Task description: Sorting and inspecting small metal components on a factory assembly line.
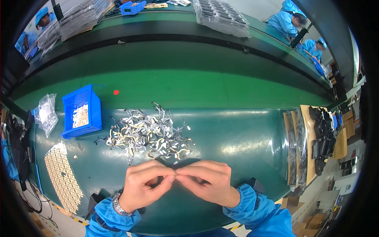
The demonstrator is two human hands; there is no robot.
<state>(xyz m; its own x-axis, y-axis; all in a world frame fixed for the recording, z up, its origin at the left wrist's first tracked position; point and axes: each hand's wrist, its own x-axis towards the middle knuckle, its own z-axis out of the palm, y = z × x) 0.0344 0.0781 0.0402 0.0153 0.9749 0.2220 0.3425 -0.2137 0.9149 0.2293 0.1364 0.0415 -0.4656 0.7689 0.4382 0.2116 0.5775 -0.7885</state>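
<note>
My left hand [148,182] and my right hand [208,178] meet at the fingertips over the near middle of the green table [241,130]. Each is closed in a pinch, thumb against forefinger. Whatever sits between the fingertips is too small and covered to make out. Just beyond my hands lies a loose heap of small cable pieces [148,132], grey, black, white and yellowish. At the near left rests a sheet of small beige pieces [63,175] laid in slanting rows.
A blue bin [96,112] with small pale pieces [80,116] stands at the left, beside a clear plastic bag [46,114]. Cardboard dividers [308,144] holding black parts stand at the right edge. Behind runs a green belt [169,79]. Several people in blue work farther off.
</note>
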